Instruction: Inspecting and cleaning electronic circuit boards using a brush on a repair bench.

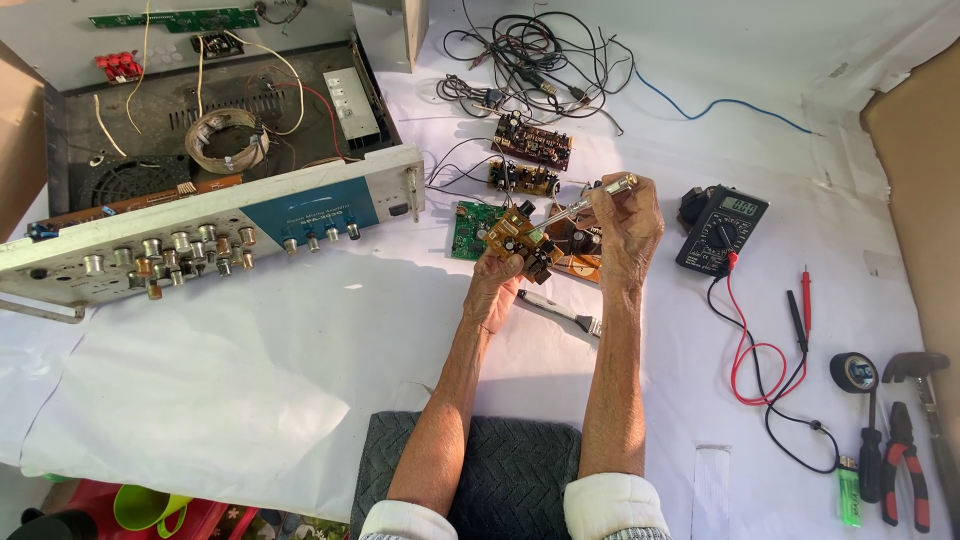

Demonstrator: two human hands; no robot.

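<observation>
Above the white cloth (300,340), at table centre, both hands meet over one small part. Left hand (497,285): fingers curled and pinched on the lower edge of a small brown circuit board (512,237), thumb side up. Board is held clear of the table, tilted, component face toward the camera; black parts stand on it.

Right hand (632,232): fingers pressed together around the clear handle of a screwdriver (590,203), gripped near the top. Long axis of the tool runs from upper right down to lower left; the tip points at the board and meets it near its upper right corner. Exact contact spot too small to tell.

Just beneath the hands lie a green circuit board (468,229), a brown board with copper coils (580,250), and a small grey-handled tool (560,311). Farther back, two dark boards (530,145) with tangled wires. Left of the hands, an opened amplifier chassis (200,200) with rows of knobs. Right, well apart, a black multimeter (722,228) with red and black leads (760,370); at the far right edge, tape roll (853,372), pliers (905,465), green lighter (848,495).
</observation>
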